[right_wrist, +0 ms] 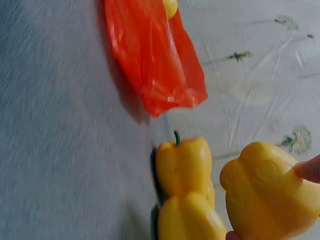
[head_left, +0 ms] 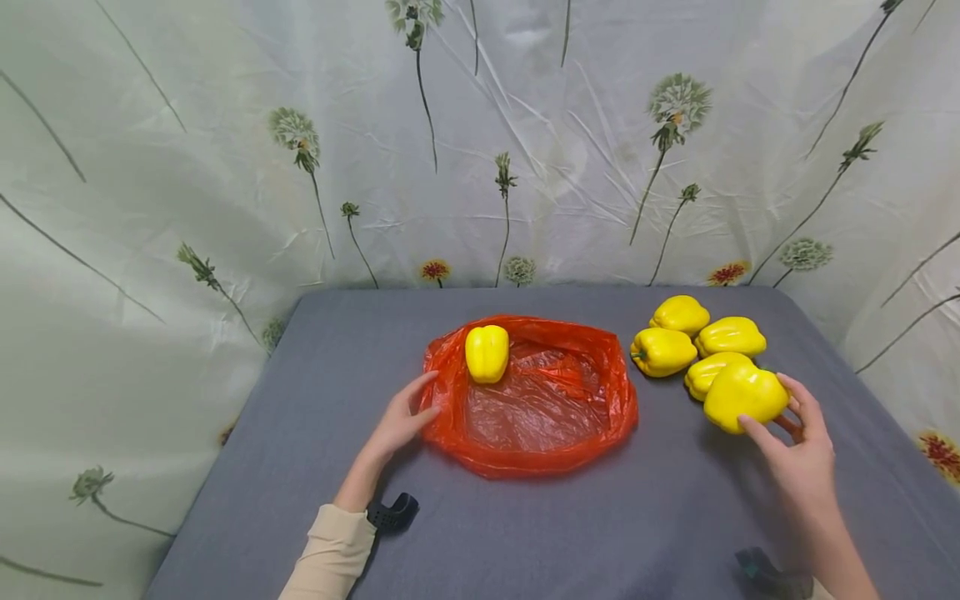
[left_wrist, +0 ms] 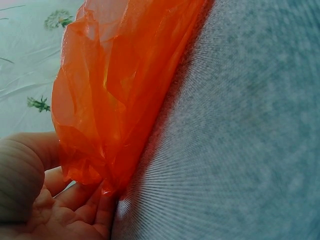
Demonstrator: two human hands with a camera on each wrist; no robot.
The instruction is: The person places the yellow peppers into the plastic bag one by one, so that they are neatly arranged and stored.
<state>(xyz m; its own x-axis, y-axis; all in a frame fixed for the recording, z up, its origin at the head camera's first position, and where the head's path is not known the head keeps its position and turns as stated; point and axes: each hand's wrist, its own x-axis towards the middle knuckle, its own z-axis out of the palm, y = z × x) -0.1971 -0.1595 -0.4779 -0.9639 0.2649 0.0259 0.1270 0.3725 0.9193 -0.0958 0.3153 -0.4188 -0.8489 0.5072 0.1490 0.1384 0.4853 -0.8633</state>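
My right hand holds a yellow bell pepper between thumb and fingertips, raised a little over the table. In the right wrist view this pepper shows its lobed end. At the left side of an open red plastic bag, my left hand grips the bag's edge between thumb and fingers. The left wrist view shows the bag's film gathered at those fingers. Inside the bag, toward its back left, is one yellow bell pepper. Several more yellow peppers lie grouped right of the bag.
The table has a grey cloth surface. A pale curtain printed with flowers hangs behind and beside it. Dark camera mounts sit at the left wrist and right wrist.
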